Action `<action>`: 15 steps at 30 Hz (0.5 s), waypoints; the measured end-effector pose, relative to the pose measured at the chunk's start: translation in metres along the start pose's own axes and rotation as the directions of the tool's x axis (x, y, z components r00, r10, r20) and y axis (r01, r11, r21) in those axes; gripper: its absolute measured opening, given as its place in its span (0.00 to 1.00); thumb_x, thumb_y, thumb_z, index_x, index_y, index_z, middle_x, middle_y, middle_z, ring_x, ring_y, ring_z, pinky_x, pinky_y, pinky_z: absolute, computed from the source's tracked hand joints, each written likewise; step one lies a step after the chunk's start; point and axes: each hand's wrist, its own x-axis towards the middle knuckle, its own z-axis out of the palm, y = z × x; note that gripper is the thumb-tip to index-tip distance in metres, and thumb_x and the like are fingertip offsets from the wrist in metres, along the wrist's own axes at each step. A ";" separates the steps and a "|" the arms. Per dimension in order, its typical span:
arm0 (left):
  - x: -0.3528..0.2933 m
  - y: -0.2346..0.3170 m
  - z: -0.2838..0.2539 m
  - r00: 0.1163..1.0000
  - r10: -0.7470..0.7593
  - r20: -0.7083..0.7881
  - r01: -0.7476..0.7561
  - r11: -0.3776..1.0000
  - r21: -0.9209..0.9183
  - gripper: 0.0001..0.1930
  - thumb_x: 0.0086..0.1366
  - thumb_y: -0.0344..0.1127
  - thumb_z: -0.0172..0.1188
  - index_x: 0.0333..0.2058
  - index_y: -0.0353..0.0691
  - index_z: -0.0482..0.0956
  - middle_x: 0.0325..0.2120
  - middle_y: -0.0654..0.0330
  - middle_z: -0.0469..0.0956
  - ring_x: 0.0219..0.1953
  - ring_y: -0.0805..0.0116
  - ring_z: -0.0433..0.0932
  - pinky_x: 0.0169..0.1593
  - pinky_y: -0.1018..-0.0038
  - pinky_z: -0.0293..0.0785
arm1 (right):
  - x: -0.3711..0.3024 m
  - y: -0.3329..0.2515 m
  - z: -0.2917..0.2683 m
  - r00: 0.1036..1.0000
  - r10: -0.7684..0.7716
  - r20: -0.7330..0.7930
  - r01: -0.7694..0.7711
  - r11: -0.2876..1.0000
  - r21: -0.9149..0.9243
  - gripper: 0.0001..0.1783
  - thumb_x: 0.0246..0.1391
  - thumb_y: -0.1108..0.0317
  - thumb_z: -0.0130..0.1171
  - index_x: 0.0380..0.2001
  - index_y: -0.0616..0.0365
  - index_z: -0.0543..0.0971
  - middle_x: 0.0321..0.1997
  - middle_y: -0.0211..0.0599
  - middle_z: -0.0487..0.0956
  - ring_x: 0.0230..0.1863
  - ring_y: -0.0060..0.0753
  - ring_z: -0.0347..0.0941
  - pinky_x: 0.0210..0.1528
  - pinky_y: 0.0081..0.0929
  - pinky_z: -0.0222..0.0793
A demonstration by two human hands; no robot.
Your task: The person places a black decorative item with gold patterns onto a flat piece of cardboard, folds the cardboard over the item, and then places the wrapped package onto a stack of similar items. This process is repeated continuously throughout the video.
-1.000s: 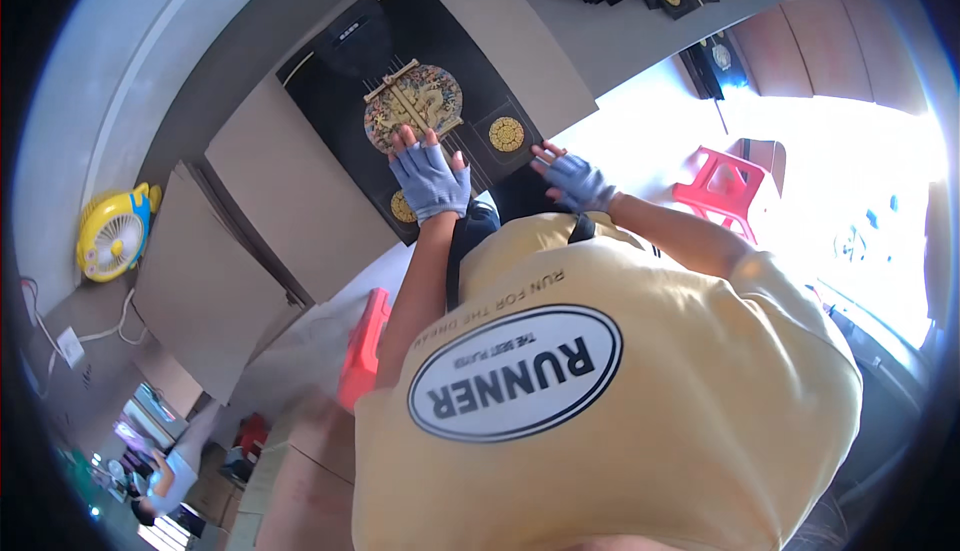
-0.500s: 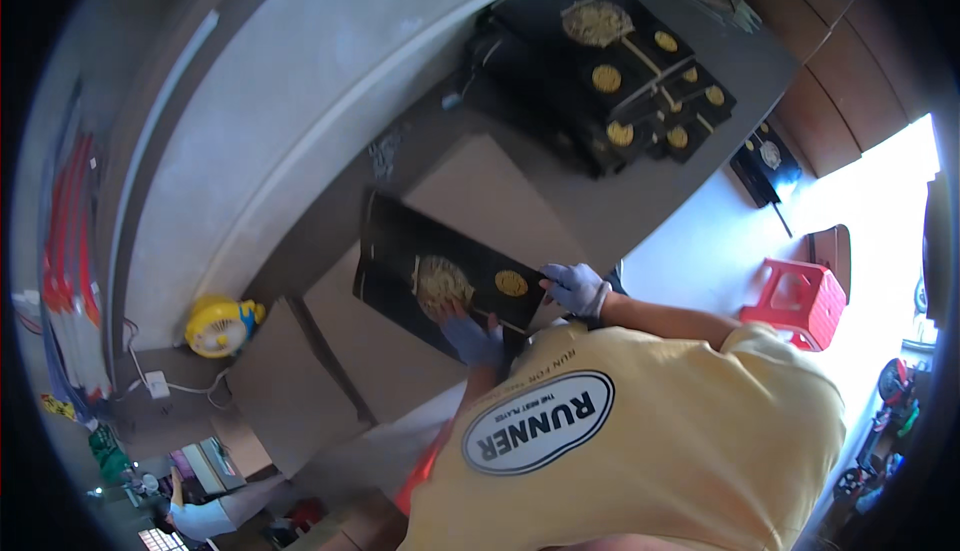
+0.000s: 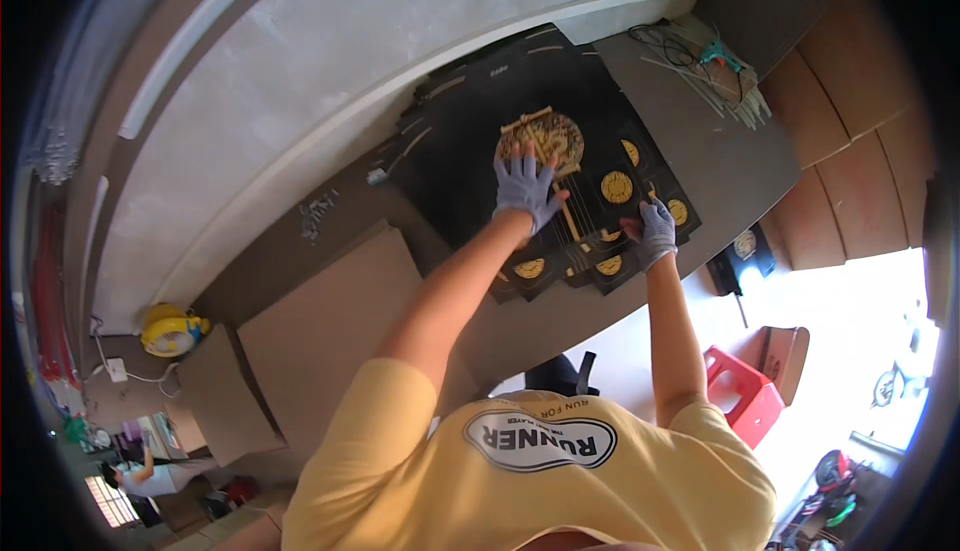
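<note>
Both hands wear grey gloves with bare fingertips. My left hand (image 3: 524,193) lies with spread fingers on the top black printed sheet (image 3: 470,166), partly covering its round gold emblem. My right hand (image 3: 654,234) has its fingers bent around the sheet's near right edge, beside small gold medallions (image 3: 616,188). This sheet rests on a pile of similar black sheets, whose edges stick out unevenly at the left and near side. How many sheets the right fingers hold is hidden.
Brown cardboard (image 3: 335,306) lies on the table to the left. Behind the pile at right are a turquoise glue gun (image 3: 718,54) and pale sticks. A yellow fan (image 3: 172,331) stands far left, a red stool (image 3: 742,396) at right. Someone (image 3: 155,476) is at lower left.
Both hands have moved right and away from me, from the cardboard to the pile. The black sheet they held has left the cardboard. My left hand is now spread flat.
</note>
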 end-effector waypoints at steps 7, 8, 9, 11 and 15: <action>0.056 0.004 -0.017 0.993 -0.111 0.044 0.115 0.987 -0.115 0.35 0.66 0.64 0.36 0.66 0.54 0.54 0.68 0.46 0.45 0.70 0.46 0.43 0.65 0.39 0.37 | -0.028 0.006 0.033 0.969 -0.233 -0.084 0.231 0.972 -0.036 0.28 0.61 0.68 0.48 0.64 0.58 0.60 0.60 0.44 0.68 0.53 0.33 0.72 0.52 0.25 0.68; 0.042 0.001 -0.019 0.994 -0.109 -0.023 0.106 0.989 -0.107 0.35 0.66 0.64 0.36 0.66 0.53 0.55 0.68 0.46 0.45 0.70 0.45 0.43 0.65 0.40 0.37 | -0.046 0.008 0.041 0.956 -0.277 -0.098 0.265 0.957 -0.122 0.28 0.61 0.68 0.47 0.64 0.58 0.60 0.60 0.43 0.68 0.52 0.32 0.72 0.52 0.25 0.68; 0.021 0.002 -0.023 0.985 -0.076 -0.152 0.055 0.989 -0.134 0.35 0.65 0.65 0.36 0.66 0.54 0.55 0.68 0.46 0.46 0.69 0.45 0.45 0.66 0.43 0.39 | -0.047 0.034 0.028 0.872 -0.484 -0.076 0.441 0.843 -0.307 0.25 0.62 0.70 0.46 0.62 0.59 0.61 0.58 0.38 0.70 0.49 0.29 0.72 0.49 0.23 0.68; -0.041 -0.006 -0.022 0.920 -0.072 -0.384 -0.048 0.955 -0.294 0.33 0.62 0.56 0.49 0.64 0.53 0.58 0.67 0.45 0.48 0.68 0.42 0.48 0.66 0.45 0.42 | -0.084 0.067 0.035 0.716 -0.679 0.162 0.675 0.616 -0.406 0.22 0.58 0.72 0.49 0.57 0.60 0.69 0.55 0.40 0.73 0.49 0.32 0.72 0.51 0.28 0.67; -0.211 -0.045 0.024 0.907 -0.227 -0.355 0.024 0.869 -0.495 0.32 0.56 0.43 0.60 0.60 0.49 0.63 0.63 0.42 0.53 0.64 0.38 0.53 0.63 0.44 0.50 | -0.149 0.136 0.090 0.573 -0.210 0.792 0.801 0.346 -0.488 0.11 0.55 0.71 0.54 0.41 0.61 0.78 0.43 0.47 0.78 0.41 0.46 0.77 0.44 0.30 0.72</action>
